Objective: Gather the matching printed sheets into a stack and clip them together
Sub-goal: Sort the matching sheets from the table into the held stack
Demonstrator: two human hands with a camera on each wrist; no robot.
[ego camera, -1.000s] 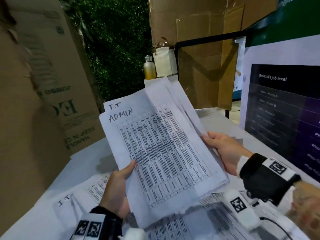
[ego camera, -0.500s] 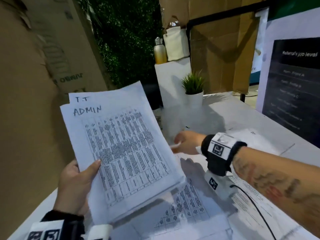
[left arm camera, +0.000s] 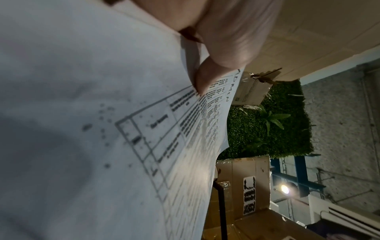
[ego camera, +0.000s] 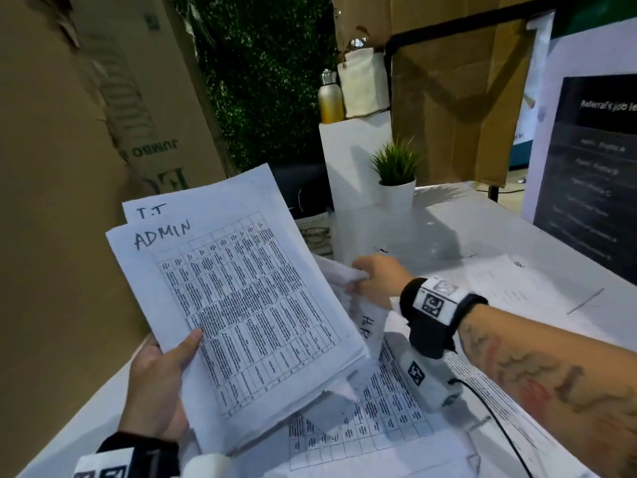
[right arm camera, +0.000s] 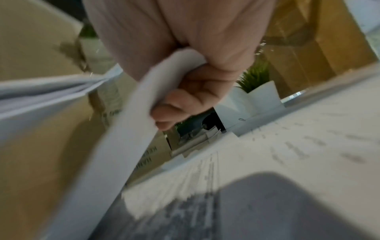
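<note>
Here we hold a stack of printed sheets [ego camera: 241,305] in our left hand [ego camera: 158,384], lifted off the worktop [ego camera: 482,236] and tilted back toward us. The thumb lies across the front of the top page, pressed against the table of small print, with the other fingers hidden behind the paper. The top page is marked "ADMIN" by hand, and a page behind it sticks out above with "T.T" written on it. From the left wrist view we see the thumb [left arm camera: 205,81] pinching the stack [left arm camera: 102,129] near its edge.

Our right hand [ego camera: 375,281] is just to the right of the stack, its fingers closed round a loose sheet [ego camera: 368,326] that bends and hangs down from the grip, with handwriting on it that we cannot read clearly. The right wrist view, though blurred, shows the fingers [right arm camera: 180,104] curled round that sheet [right arm camera: 133,138].

More printed pages [ego camera: 379,419] lie flat on the worktop below both hands and further right. At the far edge stands a small plant in a white pot [ego camera: 396,181], and beyond it a bottle [ego camera: 330,98] sits on a white stand.
</note>
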